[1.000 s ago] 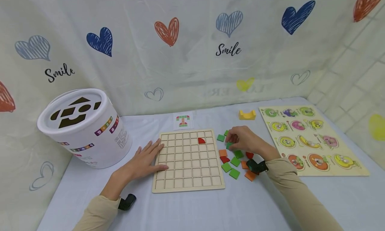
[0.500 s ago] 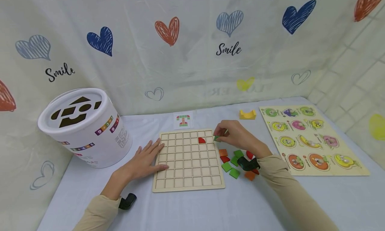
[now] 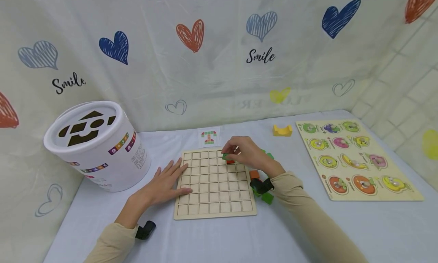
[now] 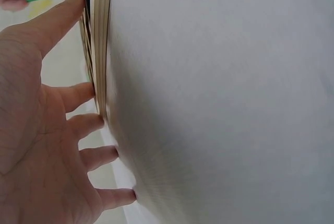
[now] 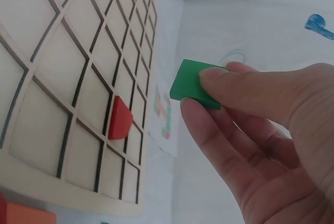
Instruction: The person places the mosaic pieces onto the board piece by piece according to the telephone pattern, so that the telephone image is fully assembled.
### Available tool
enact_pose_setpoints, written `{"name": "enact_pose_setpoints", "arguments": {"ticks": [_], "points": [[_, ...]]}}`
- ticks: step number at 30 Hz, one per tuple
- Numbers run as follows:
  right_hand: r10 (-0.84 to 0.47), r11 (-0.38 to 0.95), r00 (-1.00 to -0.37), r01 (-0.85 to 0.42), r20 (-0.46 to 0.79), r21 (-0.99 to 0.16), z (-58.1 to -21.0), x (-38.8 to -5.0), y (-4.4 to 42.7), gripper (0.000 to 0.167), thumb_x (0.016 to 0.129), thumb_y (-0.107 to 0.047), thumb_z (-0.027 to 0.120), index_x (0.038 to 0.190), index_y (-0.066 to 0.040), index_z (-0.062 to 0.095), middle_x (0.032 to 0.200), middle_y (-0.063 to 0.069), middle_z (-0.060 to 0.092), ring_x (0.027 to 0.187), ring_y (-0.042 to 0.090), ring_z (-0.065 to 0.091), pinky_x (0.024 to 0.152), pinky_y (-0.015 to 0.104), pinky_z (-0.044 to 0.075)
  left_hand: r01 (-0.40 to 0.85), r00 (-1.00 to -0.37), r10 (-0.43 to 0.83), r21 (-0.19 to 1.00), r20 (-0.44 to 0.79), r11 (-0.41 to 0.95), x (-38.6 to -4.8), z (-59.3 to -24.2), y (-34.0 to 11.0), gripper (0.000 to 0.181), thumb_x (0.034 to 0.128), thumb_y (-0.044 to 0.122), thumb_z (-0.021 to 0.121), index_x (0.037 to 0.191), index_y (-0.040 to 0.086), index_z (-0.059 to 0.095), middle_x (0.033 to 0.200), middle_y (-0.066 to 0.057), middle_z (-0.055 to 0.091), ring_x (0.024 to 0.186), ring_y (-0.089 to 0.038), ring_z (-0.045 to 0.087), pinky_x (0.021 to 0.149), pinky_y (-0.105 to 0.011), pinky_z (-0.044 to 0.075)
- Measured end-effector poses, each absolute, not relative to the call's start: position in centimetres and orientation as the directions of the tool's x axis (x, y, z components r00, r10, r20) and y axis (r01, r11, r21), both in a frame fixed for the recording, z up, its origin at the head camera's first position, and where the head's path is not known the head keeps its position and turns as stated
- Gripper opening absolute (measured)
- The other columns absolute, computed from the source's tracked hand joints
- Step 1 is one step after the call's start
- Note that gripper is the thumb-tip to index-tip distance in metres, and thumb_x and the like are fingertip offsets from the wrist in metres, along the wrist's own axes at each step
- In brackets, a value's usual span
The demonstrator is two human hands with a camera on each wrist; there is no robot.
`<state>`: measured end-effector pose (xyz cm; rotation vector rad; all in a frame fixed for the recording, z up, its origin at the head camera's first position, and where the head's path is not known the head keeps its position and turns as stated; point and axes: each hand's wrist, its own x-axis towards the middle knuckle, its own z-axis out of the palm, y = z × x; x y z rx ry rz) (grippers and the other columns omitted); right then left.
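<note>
A wooden grid board (image 3: 215, 187) lies on the table with one red quarter-round piece (image 5: 121, 118) in a cell near its far right corner. My right hand (image 3: 244, 150) is over that corner and pinches a green square tile (image 5: 190, 83) between thumb and fingers, above the board. On the board's left edge rests my left hand (image 3: 164, 185), fingers spread and straight, thumb lying on the rim. Behind the board sits a small picture card (image 3: 209, 137) with a pattern of red, green and orange shapes.
Loose green tiles (image 3: 267, 198) and an orange tile (image 3: 254, 174) lie right of the board, partly hidden by my right wrist. A white bucket (image 3: 99, 152) with a cut-out lid stands at left. A yellow arch block (image 3: 282, 131) and a fruit puzzle board (image 3: 357, 160) are at right.
My right hand has picked up a green tile from the loose pieces and carried it left over the grid board. The left hand has stayed in place.
</note>
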<state>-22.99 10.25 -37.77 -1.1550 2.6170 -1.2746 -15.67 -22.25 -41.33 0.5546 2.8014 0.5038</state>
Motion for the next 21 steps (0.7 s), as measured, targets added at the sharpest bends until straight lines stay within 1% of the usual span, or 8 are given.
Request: {"name": "enact_pose_setpoints", "arguments": {"ticks": [6, 16, 21], "points": [[-0.626, 0.415, -0.737, -0.592, 0.256, -0.691, -38.6, -23.7, 9.3, 0.014, 0.091, 0.004, 0.078, 0.105, 0.003, 0.077, 0.098, 0.007, 0.073, 0.088, 0.020, 0.069, 0.080, 0.030, 0.059, 0.325, -0.900, 0.406, 0.376, -0.159, 0.868, -15.7, -41.4, -22.3, 0.094, 0.0965, 0.066, 0.062, 0.165, 0.009, 0.032, 0.174, -0.016, 0.014, 0.159, -0.043, 0.010, 0.121, -0.073, 0.007], [-0.614, 0.498, -0.778, -0.513, 0.133, -0.700, -39.2, -24.1, 8.4, 0.014, 0.094, 0.003, 0.075, 0.107, 0.001, 0.079, 0.101, 0.007, 0.074, 0.092, 0.019, 0.068, 0.082, 0.030, 0.058, 0.315, -0.898, 0.404, 0.387, -0.174, 0.867, -15.8, -41.5, -22.3, 0.097, 0.0958, 0.070, 0.060, 0.166, 0.010, 0.031, 0.174, -0.015, 0.013, 0.160, -0.042, 0.007, 0.121, -0.073, 0.005], [-0.625, 0.494, -0.769, -0.524, 0.136, -0.694, -39.5, -24.3, 8.2, 0.013, 0.094, 0.003, 0.075, 0.106, 0.001, 0.079, 0.102, 0.008, 0.074, 0.093, 0.021, 0.069, 0.082, 0.030, 0.058, 0.312, -0.898, 0.403, 0.391, -0.177, 0.866, -15.8, -41.5, -22.3, 0.096, 0.0962, 0.069, 0.061, 0.166, 0.012, 0.029, 0.175, -0.013, 0.012, 0.160, -0.041, 0.006, 0.122, -0.073, 0.004]]}}
